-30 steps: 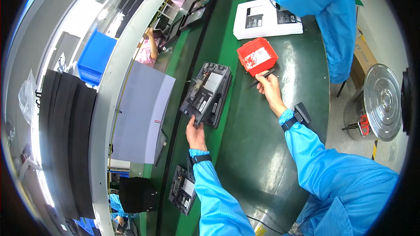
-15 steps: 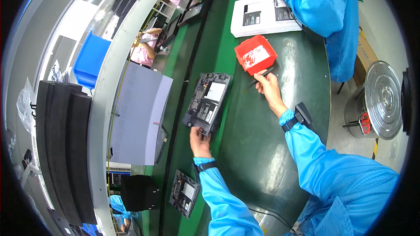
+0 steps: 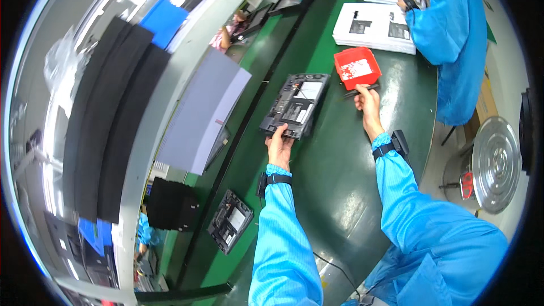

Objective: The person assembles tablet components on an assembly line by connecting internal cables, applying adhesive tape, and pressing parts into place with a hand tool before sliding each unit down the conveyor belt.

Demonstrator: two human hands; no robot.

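Observation:
My left hand (image 3: 279,148) grips the near edge of an opened black electronic device (image 3: 281,118), its thumb on top and the other fingers beneath. Inside the device a dark battery pack and a white panel show. My right hand (image 3: 368,105) pinches a slim black pen-like tool (image 3: 352,94), held just in front of a red bin (image 3: 374,63). White bits, too small to name, lie in that bin. Closer to me on the left, a second opened black device (image 3: 220,228) rests on the green bench.
White stacked trays (image 3: 347,41) with dark parts stand beyond the red bin. A co-worker in a blue smock (image 3: 462,73) works at the far right. Left of the bench are a grey panel (image 3: 198,113) and black foam sheets (image 3: 107,130). A round metal stool (image 3: 496,161) stands at right.
The view has turned, shifting the scene. My left thumb now lies over the device's near edge, and the device seems tilted up a little. My right hand still holds the tool by the red bin.

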